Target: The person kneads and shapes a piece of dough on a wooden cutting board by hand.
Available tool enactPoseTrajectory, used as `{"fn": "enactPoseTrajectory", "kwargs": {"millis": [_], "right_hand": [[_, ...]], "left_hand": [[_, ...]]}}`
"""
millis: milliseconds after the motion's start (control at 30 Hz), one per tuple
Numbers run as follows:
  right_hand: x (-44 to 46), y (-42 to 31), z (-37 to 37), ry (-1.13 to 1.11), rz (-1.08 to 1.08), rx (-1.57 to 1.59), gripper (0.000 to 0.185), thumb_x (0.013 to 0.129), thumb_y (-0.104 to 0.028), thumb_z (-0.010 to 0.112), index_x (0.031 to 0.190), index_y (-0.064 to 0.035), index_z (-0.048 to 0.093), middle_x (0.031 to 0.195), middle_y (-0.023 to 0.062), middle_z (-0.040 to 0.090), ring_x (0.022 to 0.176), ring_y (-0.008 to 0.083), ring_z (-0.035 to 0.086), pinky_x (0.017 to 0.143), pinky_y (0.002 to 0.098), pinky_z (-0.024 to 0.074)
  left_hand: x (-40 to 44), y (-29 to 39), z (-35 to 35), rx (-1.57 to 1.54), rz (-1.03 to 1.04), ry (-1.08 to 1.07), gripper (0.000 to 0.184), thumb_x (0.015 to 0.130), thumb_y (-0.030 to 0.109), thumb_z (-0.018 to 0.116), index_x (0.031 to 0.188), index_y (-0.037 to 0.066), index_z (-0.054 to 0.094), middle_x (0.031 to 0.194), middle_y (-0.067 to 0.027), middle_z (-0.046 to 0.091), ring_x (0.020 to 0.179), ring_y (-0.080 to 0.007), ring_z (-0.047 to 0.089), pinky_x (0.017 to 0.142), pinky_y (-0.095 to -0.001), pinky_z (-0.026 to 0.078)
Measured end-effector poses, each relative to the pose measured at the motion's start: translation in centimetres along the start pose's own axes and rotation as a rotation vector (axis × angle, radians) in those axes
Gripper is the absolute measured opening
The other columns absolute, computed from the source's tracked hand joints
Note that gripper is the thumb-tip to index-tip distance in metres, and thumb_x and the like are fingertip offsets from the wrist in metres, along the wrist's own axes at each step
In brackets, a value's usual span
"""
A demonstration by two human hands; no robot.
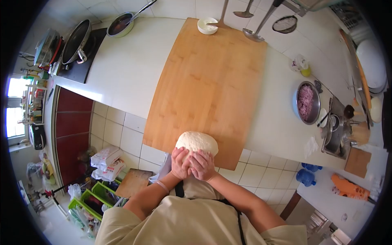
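A pale lump of dough lies at the near edge of a large wooden board. My left hand and my right hand are side by side on the near side of the dough, touching each other. The fingers of both hands are bent and pressed together over the dough's near part. The palms and fingertips are partly hidden.
A small white bowl stands at the board's far edge. On the right, a metal bowl holds chopped purple food. A pan sits on the stove at the left, near a bowl with a spoon. Ladles hang ahead.
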State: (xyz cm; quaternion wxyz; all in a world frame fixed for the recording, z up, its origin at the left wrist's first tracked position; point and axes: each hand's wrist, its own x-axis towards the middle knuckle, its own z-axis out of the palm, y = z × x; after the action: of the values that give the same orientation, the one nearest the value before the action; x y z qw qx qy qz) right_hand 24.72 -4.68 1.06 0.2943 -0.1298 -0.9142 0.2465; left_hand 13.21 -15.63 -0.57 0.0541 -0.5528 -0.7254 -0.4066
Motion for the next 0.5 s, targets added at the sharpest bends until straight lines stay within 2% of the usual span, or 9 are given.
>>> {"fn": "enactPoseTrajectory", "kwargs": {"millis": [67, 133, 167, 233, 267, 500], "right_hand": [[-0.1, 1.7, 0.9, -0.004, -0.041, -0.036, 0.045, 0.100, -0.036, 0.044, 0.137, -0.0133, 0.057, 0.143, 0.0066, 0.054, 0.138, 0.0291, 0.046, 0.119, 0.0518, 0.0175], [1.6, 3.1, 1.0, 0.079, -0.037, -0.041, 0.045, 0.102, -0.036, 0.038, 0.133, -0.0113, 0.059, 0.140, 0.0119, 0.056, 0.135, 0.0365, 0.048, 0.117, 0.0540, 0.0252], [2.5, 4.0, 1.2, 0.069, -0.035, -0.036, 0.045, 0.102, -0.036, 0.038, 0.133, -0.0113, 0.059, 0.140, 0.0119, 0.056, 0.135, 0.0365, 0.048, 0.117, 0.0540, 0.0252], [5.1, 5.8, 1.3, 0.124, 0.108, 0.060, 0.049, 0.102, -0.038, 0.036, 0.135, -0.0103, 0.059, 0.140, 0.0121, 0.057, 0.132, 0.0351, 0.051, 0.116, 0.0530, 0.0273], [6.4, 6.8, 1.1, 0.125, 0.127, 0.050, 0.049, 0.102, -0.036, 0.035, 0.134, -0.0077, 0.059, 0.139, 0.0160, 0.056, 0.128, 0.0387, 0.054, 0.112, 0.0549, 0.0338], [14.7, 12.5, 1.0, 0.154, 0.367, 0.179, 0.050, 0.103, -0.033, 0.034, 0.132, -0.0030, 0.060, 0.135, 0.0216, 0.059, 0.124, 0.0431, 0.056, 0.110, 0.0522, 0.0372]], "left_hand": [[0.0, -1.1, 1.2, 0.022, 0.017, 0.003, 0.043, 0.100, 0.042, 0.046, 0.130, 0.011, 0.051, 0.135, -0.0208, 0.050, 0.126, -0.0442, 0.048, 0.107, -0.0635, 0.035], [2.1, -1.3, 2.6, 0.035, -0.003, 0.069, 0.043, 0.100, 0.044, 0.045, 0.129, 0.013, 0.052, 0.135, -0.0199, 0.051, 0.126, -0.0428, 0.048, 0.107, -0.0624, 0.035], [3.2, -1.6, 3.3, 0.036, -0.014, 0.066, 0.043, 0.100, 0.044, 0.045, 0.129, 0.013, 0.052, 0.135, -0.0199, 0.051, 0.126, -0.0428, 0.048, 0.107, -0.0624, 0.035], [6.6, -2.2, 4.3, 0.066, -0.068, 0.053, 0.044, 0.100, 0.046, 0.043, 0.129, 0.014, 0.053, 0.135, -0.0186, 0.052, 0.126, -0.0413, 0.049, 0.106, -0.0620, 0.035], [8.3, -2.5, 4.8, 0.069, -0.096, 0.068, 0.043, 0.098, 0.044, 0.045, 0.127, 0.015, 0.058, 0.134, -0.0177, 0.053, 0.125, -0.0396, 0.050, 0.107, -0.0596, 0.034], [20.4, -4.9, 6.7, 0.093, -0.249, -0.074, 0.041, 0.093, 0.041, 0.050, 0.119, 0.014, 0.067, 0.123, -0.0144, 0.060, 0.119, -0.0353, 0.054, 0.102, -0.0495, 0.038]]}}
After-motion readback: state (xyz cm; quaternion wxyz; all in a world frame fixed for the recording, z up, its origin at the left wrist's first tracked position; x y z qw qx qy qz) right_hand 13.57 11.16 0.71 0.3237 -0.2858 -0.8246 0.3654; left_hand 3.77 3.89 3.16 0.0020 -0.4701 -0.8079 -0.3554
